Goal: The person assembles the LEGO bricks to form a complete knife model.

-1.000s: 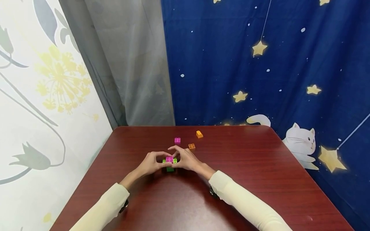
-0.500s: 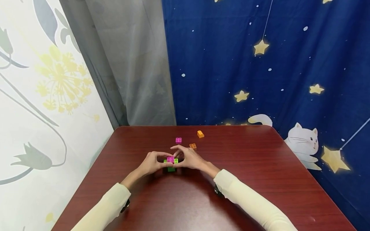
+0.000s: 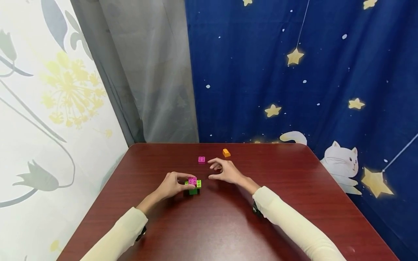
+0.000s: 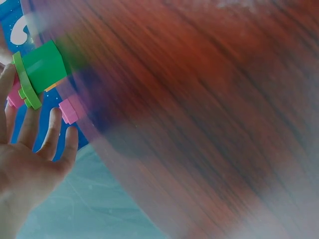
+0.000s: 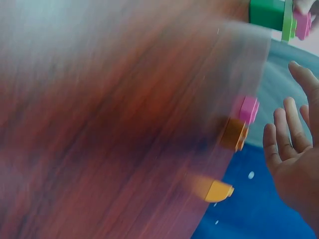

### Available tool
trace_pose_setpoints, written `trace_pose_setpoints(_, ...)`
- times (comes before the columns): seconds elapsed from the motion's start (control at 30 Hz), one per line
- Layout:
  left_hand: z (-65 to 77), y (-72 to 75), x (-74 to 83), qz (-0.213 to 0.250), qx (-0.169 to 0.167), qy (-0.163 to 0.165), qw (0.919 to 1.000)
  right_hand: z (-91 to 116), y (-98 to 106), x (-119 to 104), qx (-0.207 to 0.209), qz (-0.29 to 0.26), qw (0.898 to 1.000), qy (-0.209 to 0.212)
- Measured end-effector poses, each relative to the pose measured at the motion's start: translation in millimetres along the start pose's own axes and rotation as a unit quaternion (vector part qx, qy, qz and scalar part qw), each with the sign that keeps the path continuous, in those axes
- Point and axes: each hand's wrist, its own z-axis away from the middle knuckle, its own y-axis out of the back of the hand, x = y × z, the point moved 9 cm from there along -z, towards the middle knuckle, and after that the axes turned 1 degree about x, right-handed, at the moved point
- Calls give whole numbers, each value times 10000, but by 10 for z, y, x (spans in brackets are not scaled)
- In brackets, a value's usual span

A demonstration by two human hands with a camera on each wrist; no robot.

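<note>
In the head view my left hand (image 3: 171, 185) pinches the pink toy brick (image 3: 192, 181) on top of a small stack, thumb in front and fingers behind. Under that brick lie a lime-green piece (image 3: 199, 183) and, lowest, a green block (image 3: 193, 191). Off to the stack's right, my right hand (image 3: 226, 172) hovers with spread, lightly bent fingers and holds nothing. It covers the brown-orange brick in the head view; the right wrist view shows that brick (image 5: 235, 134) on the table, apart from the fingers.
Behind the stack a loose pink brick (image 3: 201, 160) lies on the dark red table (image 3: 209, 228). Further right sits a yellow-orange sloped brick (image 3: 226, 152) near the far edge. A blue star-patterned curtain (image 3: 245, 72) and a grey one (image 3: 156, 72) hang beyond the table.
My right hand has let go of the stack and moved right and a little away from me, over the brown-orange brick. The left hand keeps its pinch on the pink brick.
</note>
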Motion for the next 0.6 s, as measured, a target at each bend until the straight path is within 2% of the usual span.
trace_pose_setpoints(0.37, 6, -6, -20, 53, -33, 101, 9999, -53, 274, 468, 403, 463, 9968, -505)
trace_pose_setpoints(0.6, -6, -13, -55, 106, -103, 157, 9998, -66, 254, 679, 308, 558, 9938, -915)
